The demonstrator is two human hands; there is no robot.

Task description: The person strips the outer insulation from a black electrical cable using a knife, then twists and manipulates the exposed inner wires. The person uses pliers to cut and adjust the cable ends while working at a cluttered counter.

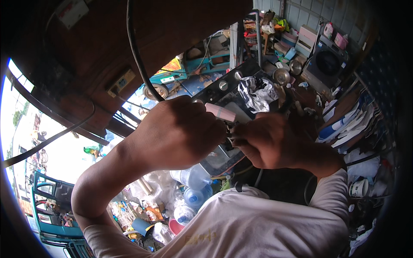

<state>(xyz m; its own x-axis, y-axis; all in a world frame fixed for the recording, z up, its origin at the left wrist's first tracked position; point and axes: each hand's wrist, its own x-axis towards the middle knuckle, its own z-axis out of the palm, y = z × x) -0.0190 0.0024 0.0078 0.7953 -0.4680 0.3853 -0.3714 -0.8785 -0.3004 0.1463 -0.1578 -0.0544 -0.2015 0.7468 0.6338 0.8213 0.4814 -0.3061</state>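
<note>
Small, dark, metallic-looking piece, mostly hidden, sits between a person's bare hands, in front of a black, flat-panelled appliance with round silver knobs. A thick black cable drops out of sight behind the left hand, its fingers curled into a fist, whose grip cannot be told; the right hand pinches the piece between its fingers. A crumpled silver-grey plastic bag lies on the appliance. Beside the left knuckles shows a smooth pink cylinder.

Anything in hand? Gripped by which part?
Left hand and right hand seem to pinch a small dark piece between them; fingers hide which part.
</note>
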